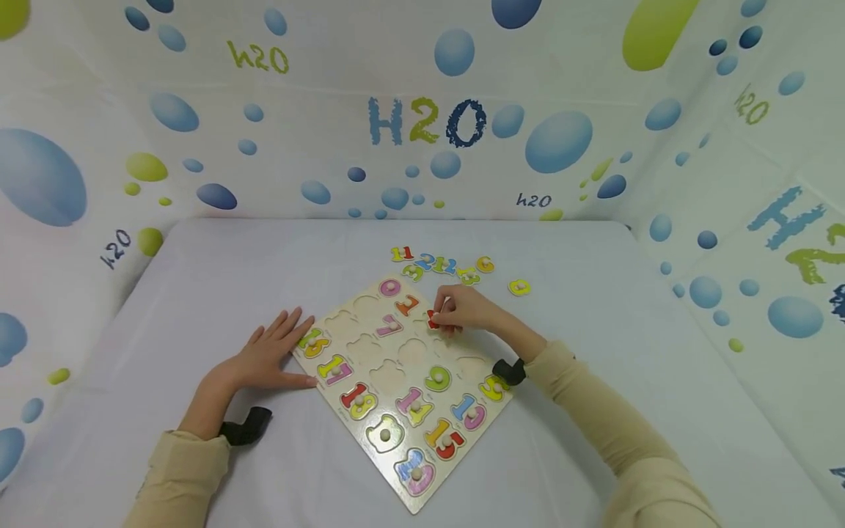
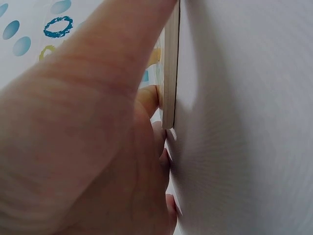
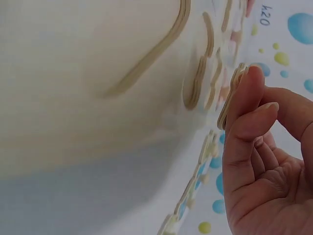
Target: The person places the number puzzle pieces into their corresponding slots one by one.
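Observation:
A wooden number puzzle board (image 1: 413, 504) lies on the table with one corner towards me. My right hand (image 1: 462, 308) pinches a red number piece (image 1: 432, 319) close over the board's upper right side. In the right wrist view, thumb and fingertips grip this wooden piece (image 3: 230, 100) edge-on; which number it is, I cannot tell. My left hand (image 1: 267, 356) rests with spread fingers at the board's left corner, and fingertips overlap its edge. Knobbed pieces such as the 18 (image 1: 359, 401) and the 17 (image 1: 334, 369) sit in recesses, while several other recesses are bare.
Loose number pieces lie beyond the board: a red-and-yellow 11 (image 1: 401, 254), a 12 (image 1: 445, 265), an orange-yellow round digit (image 1: 485, 264) and others. One yellow piece (image 1: 519, 287) lies apart at the right. A white cloth (image 1: 218, 293) covers the table; a printed curtain (image 1: 330, 88) surrounds it.

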Motion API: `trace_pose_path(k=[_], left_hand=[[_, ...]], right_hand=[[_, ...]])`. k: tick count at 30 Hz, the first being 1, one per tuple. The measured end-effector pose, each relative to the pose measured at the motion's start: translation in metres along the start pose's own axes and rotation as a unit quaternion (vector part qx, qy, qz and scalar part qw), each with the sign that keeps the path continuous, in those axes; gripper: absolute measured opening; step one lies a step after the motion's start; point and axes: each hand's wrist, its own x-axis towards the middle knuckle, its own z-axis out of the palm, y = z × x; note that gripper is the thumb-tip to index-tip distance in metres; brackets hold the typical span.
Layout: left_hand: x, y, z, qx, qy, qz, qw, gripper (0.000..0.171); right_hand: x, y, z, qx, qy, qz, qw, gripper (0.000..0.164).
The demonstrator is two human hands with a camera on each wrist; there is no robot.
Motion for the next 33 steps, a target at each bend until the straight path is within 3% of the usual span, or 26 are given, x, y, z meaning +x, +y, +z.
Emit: trace_pose_path(k=[8,15,26,33], left_hand=[[0.004,0.002,0.0,0.0,-0.017,-0.008,0.9998,0.106],[0.003,0.002,-0.003,0.003,-0.023,-0.017,0.9996,0.108],[0.001,-0.001,-0.003,0.0,-0.024,-0.018,0.9995,0.108],[0.0,0.001,-0.003,-0.002,-0.021,-0.015,0.9997,0.107]], right_hand=[[0.001,-0.003,0.009,-0.027,-0.015,-0.005,1.0,0.012],[-0.015,-0.003,0.008,-0.057,-0.041,0.028,0.997,0.012],[-0.023,-0.005,0.005,-0.07,-0.097,0.001,0.993,0.01],[-0.028,-0.001,0.003,-0.068,-0.098,-0.008,0.993,0.009]])
